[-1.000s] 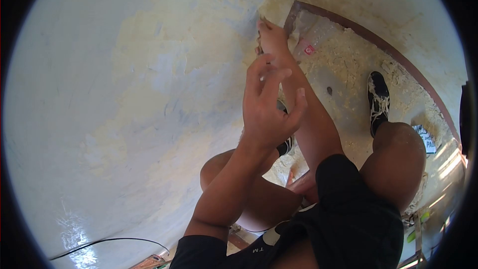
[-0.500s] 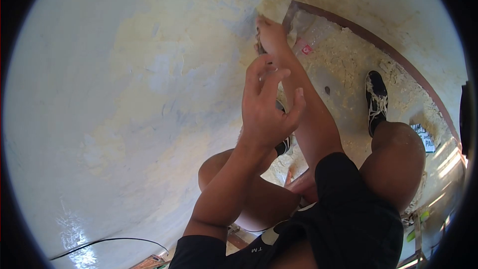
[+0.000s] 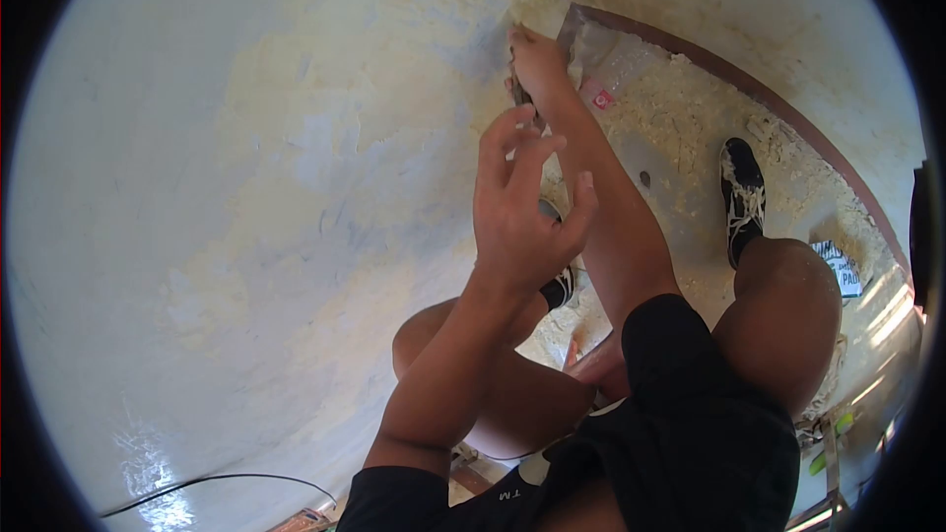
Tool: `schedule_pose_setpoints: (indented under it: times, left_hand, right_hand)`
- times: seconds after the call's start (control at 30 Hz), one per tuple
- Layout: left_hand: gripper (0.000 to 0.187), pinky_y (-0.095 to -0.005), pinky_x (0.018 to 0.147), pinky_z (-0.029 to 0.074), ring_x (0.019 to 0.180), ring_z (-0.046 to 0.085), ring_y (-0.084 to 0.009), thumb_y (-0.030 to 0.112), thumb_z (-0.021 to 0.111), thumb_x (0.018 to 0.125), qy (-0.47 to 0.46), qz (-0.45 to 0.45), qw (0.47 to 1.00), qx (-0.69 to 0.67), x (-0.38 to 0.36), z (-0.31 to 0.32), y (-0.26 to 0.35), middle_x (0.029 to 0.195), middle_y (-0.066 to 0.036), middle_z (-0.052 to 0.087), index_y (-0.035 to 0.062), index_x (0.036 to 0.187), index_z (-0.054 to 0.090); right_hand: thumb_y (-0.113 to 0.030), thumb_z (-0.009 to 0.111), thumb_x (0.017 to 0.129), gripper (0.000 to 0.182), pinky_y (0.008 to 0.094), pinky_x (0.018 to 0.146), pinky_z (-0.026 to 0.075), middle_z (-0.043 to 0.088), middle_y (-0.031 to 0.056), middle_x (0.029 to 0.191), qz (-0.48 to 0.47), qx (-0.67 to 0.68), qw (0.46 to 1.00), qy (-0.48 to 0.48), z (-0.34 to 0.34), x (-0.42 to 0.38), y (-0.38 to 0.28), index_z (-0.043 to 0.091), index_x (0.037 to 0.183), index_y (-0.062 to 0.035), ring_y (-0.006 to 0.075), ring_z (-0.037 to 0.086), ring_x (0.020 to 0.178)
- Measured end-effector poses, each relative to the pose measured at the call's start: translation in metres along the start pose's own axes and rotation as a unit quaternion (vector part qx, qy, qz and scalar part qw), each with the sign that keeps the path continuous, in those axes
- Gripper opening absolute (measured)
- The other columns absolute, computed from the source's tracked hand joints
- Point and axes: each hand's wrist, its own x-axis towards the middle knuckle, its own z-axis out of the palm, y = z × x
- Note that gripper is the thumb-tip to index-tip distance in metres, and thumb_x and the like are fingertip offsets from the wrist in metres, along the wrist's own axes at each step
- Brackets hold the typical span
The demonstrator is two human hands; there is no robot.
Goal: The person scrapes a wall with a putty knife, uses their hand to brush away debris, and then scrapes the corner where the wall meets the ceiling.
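My right hand (image 3: pixel 540 61) is pressed close to the patchy, scraped wall (image 3: pixel 325 138), near the corner. Its fingers are wrapped round a thin dark hand tool (image 3: pixel 522 94), which is mostly hidden by the hand, so I cannot make out its kind. In front of my right forearm, my left hand (image 3: pixel 527 202) hangs in the air with fingers bent and apart, holding nothing. Bluish-white and yellowish patches show on the wall around the right hand.
Pale flakes cover the floor (image 3: pixel 680 148) between my legs. A clear plastic piece with a red label (image 3: pixel 602 99) lies by the corner. A brown baseboard (image 3: pixel 729 64) edges the floor. To the right lies a printed packet (image 3: pixel 838 268); at lower left runs a black cable (image 3: pixel 227 476).
Both hands have shifted only very slightly; my left hand sits a little further left. My right hand stays at the wall with the dark tool.
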Motion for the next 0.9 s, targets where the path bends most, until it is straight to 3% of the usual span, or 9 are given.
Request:
schedule_pose_setpoints:
  times: [0.2,0.27,0.4,0.5,0.83,0.9]
  left_hand:
    - [0.029,-0.0348,0.067,0.053,0.092,0.063,-0.028,0.007,0.071,0.07,0.0,-0.014,1.0,-0.01,-0.001,-0.004,0.001,0.123,-0.019,0.052,0.0003,0.097,0.064]
    - [0.029,-0.0349,0.067,0.053,0.092,0.063,-0.028,0.007,0.071,0.069,0.001,-0.009,1.0,-0.003,-0.007,-0.005,0.0,0.123,-0.019,0.052,0.0004,0.097,0.064]
    - [0.029,-0.0351,0.067,0.053,0.092,0.063,-0.0275,0.006,0.07,0.069,0.0,-0.004,1.0,0.0,-0.002,-0.004,-0.001,0.123,-0.019,0.052,0.0005,0.097,0.064]
    - [0.028,-0.0353,0.067,0.054,0.092,0.063,-0.0274,0.006,0.07,0.07,-0.005,-0.018,1.0,-0.004,-0.002,-0.005,-0.003,0.123,-0.02,0.052,0.0004,0.097,0.064]
    - [0.029,-0.0346,0.067,0.054,0.091,0.063,-0.0272,0.006,0.07,0.07,-0.003,-0.003,1.0,-0.004,-0.001,-0.002,-0.003,0.123,-0.02,0.053,0.0,0.097,0.063]
    - [0.03,-0.0348,0.067,0.054,0.091,0.063,-0.0275,0.006,0.07,0.07,-0.012,-0.007,1.0,-0.003,-0.005,0.001,-0.005,0.123,-0.02,0.052,-0.0002,0.098,0.063]
  right_hand:
    - [-0.028,0.054,0.094,0.025,0.033,0.042,0.043,0.048,0.0023,0.06,-0.05,-0.042,0.998,0.002,-0.003,0.005,0.004,0.058,0.085,-0.0057,0.0163,0.047,0.043]
    - [-0.03,0.05,0.095,0.036,0.0377,0.048,0.047,0.059,0.0102,0.066,-0.015,-0.061,0.997,-0.033,-0.004,0.004,0.002,0.062,0.117,-0.0047,0.0223,0.06,0.051]
    - [-0.03,0.049,0.096,0.032,0.0386,0.046,0.046,0.059,0.0105,0.065,-0.027,-0.045,0.999,0.003,-0.004,0.014,-0.006,0.061,0.103,-0.0012,0.0227,0.058,0.049]
    - [-0.029,0.05,0.095,0.03,0.0382,0.045,0.046,0.057,0.0103,0.065,0.005,-0.023,1.0,-0.015,-0.011,0.027,-0.008,0.061,0.101,-0.0013,0.0223,0.057,0.047]
    - [-0.029,0.05,0.096,0.034,0.037,0.046,0.048,0.057,0.0085,0.067,-0.02,-0.035,0.999,0.013,-0.002,0.01,-0.003,0.063,0.11,-0.0016,0.0206,0.057,0.047]
    - [-0.029,0.052,0.096,0.027,0.0329,0.044,0.044,0.046,0.0029,0.061,-0.008,-0.028,1.0,-0.004,-0.001,-0.001,-0.001,0.057,0.086,-0.004,0.0157,0.049,0.046]
